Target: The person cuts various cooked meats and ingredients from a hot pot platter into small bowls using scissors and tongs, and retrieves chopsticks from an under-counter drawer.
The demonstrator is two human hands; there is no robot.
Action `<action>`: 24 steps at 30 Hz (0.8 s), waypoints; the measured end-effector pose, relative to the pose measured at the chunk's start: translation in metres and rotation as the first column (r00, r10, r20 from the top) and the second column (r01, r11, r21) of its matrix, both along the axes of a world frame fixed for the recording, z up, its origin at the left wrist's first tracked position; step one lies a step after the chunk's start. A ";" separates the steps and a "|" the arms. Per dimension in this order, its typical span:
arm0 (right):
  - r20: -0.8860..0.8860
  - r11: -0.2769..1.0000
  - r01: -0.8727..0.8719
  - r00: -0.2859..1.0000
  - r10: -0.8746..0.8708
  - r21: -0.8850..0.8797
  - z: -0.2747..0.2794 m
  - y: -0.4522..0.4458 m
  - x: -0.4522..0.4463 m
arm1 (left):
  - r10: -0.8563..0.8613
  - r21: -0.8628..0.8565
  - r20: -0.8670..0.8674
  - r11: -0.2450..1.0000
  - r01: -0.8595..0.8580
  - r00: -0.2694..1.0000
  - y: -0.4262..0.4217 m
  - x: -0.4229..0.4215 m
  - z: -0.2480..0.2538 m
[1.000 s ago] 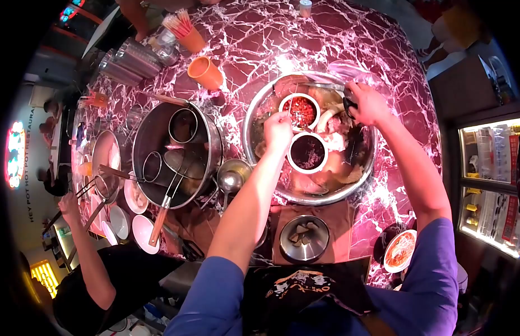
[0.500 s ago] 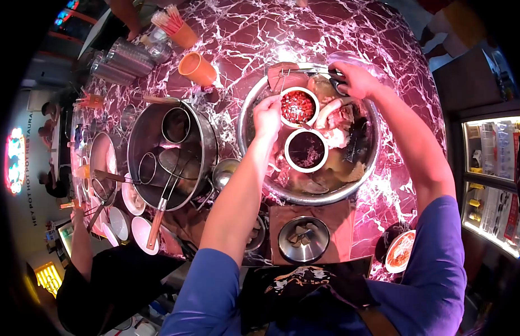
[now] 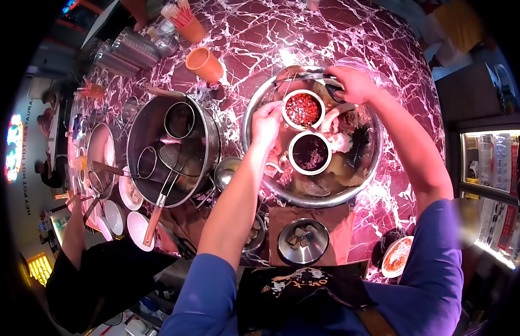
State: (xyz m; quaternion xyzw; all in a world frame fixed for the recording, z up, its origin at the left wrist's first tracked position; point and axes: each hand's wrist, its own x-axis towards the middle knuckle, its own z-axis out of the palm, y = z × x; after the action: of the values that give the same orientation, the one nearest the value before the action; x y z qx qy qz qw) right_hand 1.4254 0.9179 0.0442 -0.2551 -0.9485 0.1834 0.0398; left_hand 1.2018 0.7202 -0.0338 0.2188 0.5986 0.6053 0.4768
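A wide metal basin (image 3: 354, 196) holds meat pieces, a white bowl of red chopped chillies (image 3: 302, 109) and a white bowl of dark sauce (image 3: 310, 153). My left hand (image 3: 267, 120) is closed in a pinch at the left rim of the chilli bowl; what its fingertips hold is too small to name. My right hand (image 3: 349, 84) grips black-handled scissors (image 3: 334, 92) over the basin's far side, their blades pointing left. Close to me, a small steel bowl (image 3: 302, 256) has dark chunks in it.
Left of the basin stand a large pot (image 3: 207, 168) with strainers and a ladle (image 3: 225, 172). Orange cups (image 3: 205, 65) and stacked metal cups (image 3: 135, 47) are farther back. A co-worker's arm (image 3: 74, 229) reaches in at left. At right is a plate of red food (image 3: 398, 256).
The scissors and my right hand have moved left and away from me over the basin's far side. My left hand has shifted slightly left, from between the two bowls to the chilli bowl's left rim.
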 end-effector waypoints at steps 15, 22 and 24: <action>0.014 0.886 0.424 0.903 -0.429 -0.186 0.109 -0.289 0.096 | -0.192 -0.019 0.369 0.977 0.214 0.909 -0.206 0.031 0.097; 0.179 0.811 0.507 0.862 -0.475 -0.292 0.102 -0.454 0.154 | -0.320 -0.160 0.429 0.893 0.420 0.845 -0.359 0.075 0.078; 0.298 0.753 0.563 0.824 -0.482 -0.339 0.112 -0.478 0.159 | -0.321 -0.164 0.435 0.890 0.424 0.841 -0.382 0.076 0.067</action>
State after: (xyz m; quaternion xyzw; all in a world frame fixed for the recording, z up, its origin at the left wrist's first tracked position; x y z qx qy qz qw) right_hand 1.5843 0.4398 0.1560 -0.5299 -0.7770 0.3352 -0.0568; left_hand 1.2778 0.3383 0.0332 0.1417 0.5073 0.4499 0.7212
